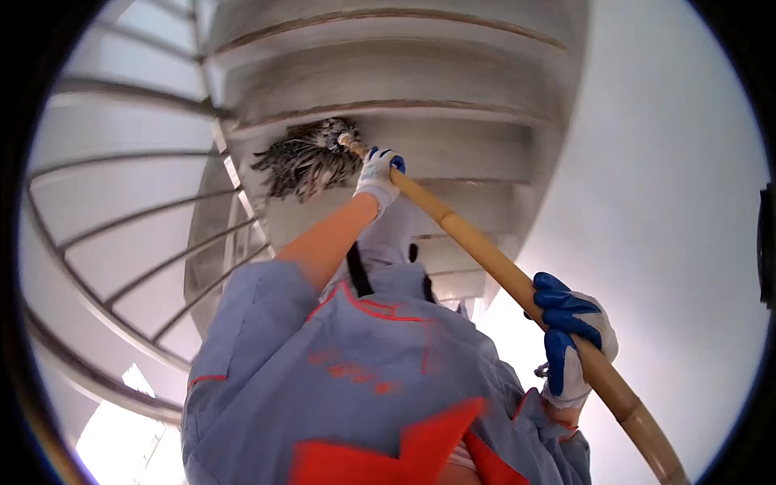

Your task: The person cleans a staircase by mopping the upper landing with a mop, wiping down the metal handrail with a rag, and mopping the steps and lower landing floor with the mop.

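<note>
A mop with a grey, stringy head [311, 159] rests on a stair tread at the upper left of the staircase. Its long bamboo handle [493, 259] slants down to the lower right corner. My left hand [379, 175], in a white glove with blue coating, is wrapped round the handle close to the mop head. Lower down on the right, my right hand [572, 335], gloved the same way, grips the handle with its blue-coated fingers.
Grey concrete steps [388, 73] run from the top of the view downwards. Curved metal railings [121, 214] stand along the left side. A smooth pale wall [671, 202] borders the stairs on the right.
</note>
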A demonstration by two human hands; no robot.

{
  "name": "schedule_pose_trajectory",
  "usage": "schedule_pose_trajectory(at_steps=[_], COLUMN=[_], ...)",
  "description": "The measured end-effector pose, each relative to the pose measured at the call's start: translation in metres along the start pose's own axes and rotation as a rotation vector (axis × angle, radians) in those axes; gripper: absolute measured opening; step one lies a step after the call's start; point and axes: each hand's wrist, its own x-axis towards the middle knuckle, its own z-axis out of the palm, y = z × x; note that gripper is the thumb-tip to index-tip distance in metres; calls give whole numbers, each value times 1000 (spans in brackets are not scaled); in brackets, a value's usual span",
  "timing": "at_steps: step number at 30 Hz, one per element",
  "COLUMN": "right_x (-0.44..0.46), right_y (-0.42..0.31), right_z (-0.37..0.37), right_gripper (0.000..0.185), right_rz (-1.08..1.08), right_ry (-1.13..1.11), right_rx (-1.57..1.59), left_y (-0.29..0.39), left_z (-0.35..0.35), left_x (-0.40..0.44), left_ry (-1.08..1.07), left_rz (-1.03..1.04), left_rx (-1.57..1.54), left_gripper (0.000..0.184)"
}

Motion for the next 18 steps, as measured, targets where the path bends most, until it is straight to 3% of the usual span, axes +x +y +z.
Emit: schedule_pose_trajectory(at_steps=[4, 5, 6, 8, 11, 12, 16, 18], right_x=[-43, -17, -23, -33, -51, -77, -153, -196], right_y=[-17, 46, 65, 80, 105, 83, 45, 17], right_z=[-58, -13, -21, -9, -22, -2, -52, -82], right_gripper=[28, 27, 25, 28, 36, 34, 30, 30], right_rz=[-8, -18, -14, 27, 102, 100, 16, -87], right_ry=[191, 206, 231, 425, 684, 749, 881, 891], right_rx=[-152, -130, -211, -166, -188, -231, -383, -578], left_y=[104, 43, 50, 87, 150, 159, 235, 269], left_z=[85, 105, 138, 163, 262, 254, 306, 285], left_x=[31, 73, 85, 97, 107, 77, -11, -63], left_ry=[-44, -1, 56, 29, -198, -281, -739, -872], left_rz=[188, 206, 374, 341, 501, 581, 825, 872], left_rx=[-48, -4, -1, -59, 129, 162, 173, 356], left_gripper=[18, 22, 22, 20, 20, 21, 17, 17])
